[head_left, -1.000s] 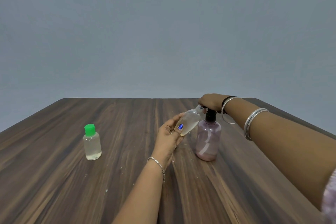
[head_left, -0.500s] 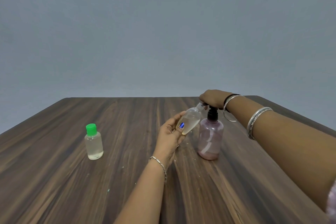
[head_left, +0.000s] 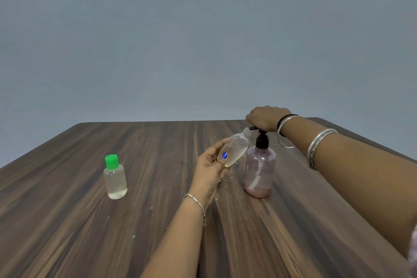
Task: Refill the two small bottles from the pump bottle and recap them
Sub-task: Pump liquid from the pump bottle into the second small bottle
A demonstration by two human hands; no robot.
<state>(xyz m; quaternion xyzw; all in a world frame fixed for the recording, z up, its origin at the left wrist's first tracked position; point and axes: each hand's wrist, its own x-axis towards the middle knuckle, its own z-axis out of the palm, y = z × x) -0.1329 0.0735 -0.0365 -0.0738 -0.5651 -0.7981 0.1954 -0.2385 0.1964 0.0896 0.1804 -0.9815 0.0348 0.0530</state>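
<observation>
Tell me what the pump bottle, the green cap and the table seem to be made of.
Pump bottle: likely translucent, pink-tinted plastic; the dip tube shows through its wall. Its pump collar is opaque black, probably plastic too.
Green cap: opaque bright green, probably moulded plastic with a matte look.
Table: dark streaked wood grain with a soft sheen; solid wood or laminate, cannot tell which.

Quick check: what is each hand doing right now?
Left hand: holds the uncapped small bottle, tilted toward the pump spout.
Right hand: rests on top of the pump bottle; finger pose unclear.
</observation>
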